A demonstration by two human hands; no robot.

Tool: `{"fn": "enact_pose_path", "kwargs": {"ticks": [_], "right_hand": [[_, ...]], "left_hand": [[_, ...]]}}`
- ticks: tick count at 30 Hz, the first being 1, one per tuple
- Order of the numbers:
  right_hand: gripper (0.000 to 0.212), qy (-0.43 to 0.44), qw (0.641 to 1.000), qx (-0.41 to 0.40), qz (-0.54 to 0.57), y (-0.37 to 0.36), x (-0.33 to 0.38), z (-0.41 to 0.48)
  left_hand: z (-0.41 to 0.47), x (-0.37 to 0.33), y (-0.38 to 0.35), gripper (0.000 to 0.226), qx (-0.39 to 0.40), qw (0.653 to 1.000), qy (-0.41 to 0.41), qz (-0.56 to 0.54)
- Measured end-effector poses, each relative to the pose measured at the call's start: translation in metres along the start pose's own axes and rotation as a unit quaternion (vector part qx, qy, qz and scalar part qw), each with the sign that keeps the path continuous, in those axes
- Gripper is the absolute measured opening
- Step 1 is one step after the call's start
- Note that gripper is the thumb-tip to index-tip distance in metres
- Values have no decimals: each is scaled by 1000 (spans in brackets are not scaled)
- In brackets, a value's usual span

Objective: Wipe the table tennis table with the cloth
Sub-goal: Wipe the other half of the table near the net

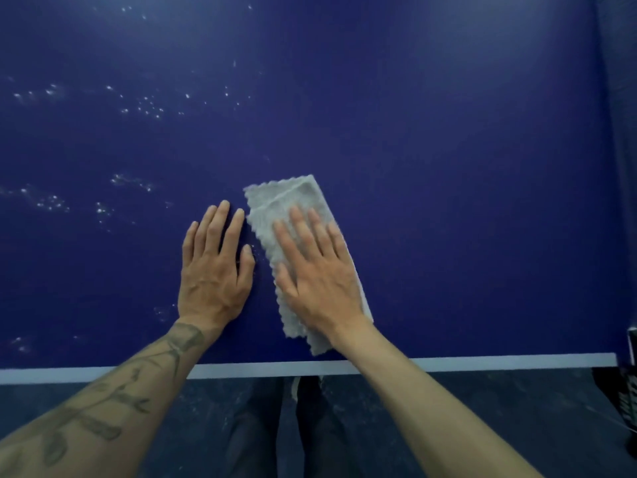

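Note:
The dark blue table tennis table [448, 167] fills most of the view, with a white line along its near edge. A folded pale grey cloth [275, 205] lies flat on it near that edge, slanting from upper left to lower right. My right hand [317, 270] presses flat on the cloth with fingers spread, covering its middle and lower part. My left hand [213, 270] lies flat on the bare table just left of the cloth, fingers apart and holding nothing. White specks and droplets [144, 105] are scattered over the left half of the table.
The table's white near edge [482, 361] runs across the lower view, and its right edge is at the far right. Below it are a dark speckled floor [517, 426] and my legs. A dark object with white markings [630, 374] stands at the lower right.

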State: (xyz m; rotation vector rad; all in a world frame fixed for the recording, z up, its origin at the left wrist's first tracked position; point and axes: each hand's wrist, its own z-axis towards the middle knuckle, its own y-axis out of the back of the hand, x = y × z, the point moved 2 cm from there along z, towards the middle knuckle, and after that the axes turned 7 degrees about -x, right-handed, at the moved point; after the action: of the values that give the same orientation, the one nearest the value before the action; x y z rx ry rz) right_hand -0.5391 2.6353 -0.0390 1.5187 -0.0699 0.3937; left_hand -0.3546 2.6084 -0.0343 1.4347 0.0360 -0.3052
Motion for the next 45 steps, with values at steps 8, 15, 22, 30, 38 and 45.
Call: {"fn": "enact_pose_path", "kwargs": {"ticks": [8,15,22,30,38,45], "right_hand": [[67,-179,983,-15,-45,27,-79,13],[68,-37,999,-13,-3,-6,10,2],[68,-148,987,-11,-62,19,-63,-37],[67,-85,996,-31,-20,-16,40,-36],[68,-218,974,-26,-58,8,-13,-62],[70,-130,991,-38,-25,-29,83,-17]], "left_hand": [[2,-1,5,57,8,1000,15,-7],[2,0,2,56,-13,1000,10,-16],[0,1,2,55,-9,1000,12,-22],[0,2,2,53,-15,1000,4,-28],[1,6,14,51,-3,997,14,-78],[-1,53,30,53,-4,997,-1,-82]]}}
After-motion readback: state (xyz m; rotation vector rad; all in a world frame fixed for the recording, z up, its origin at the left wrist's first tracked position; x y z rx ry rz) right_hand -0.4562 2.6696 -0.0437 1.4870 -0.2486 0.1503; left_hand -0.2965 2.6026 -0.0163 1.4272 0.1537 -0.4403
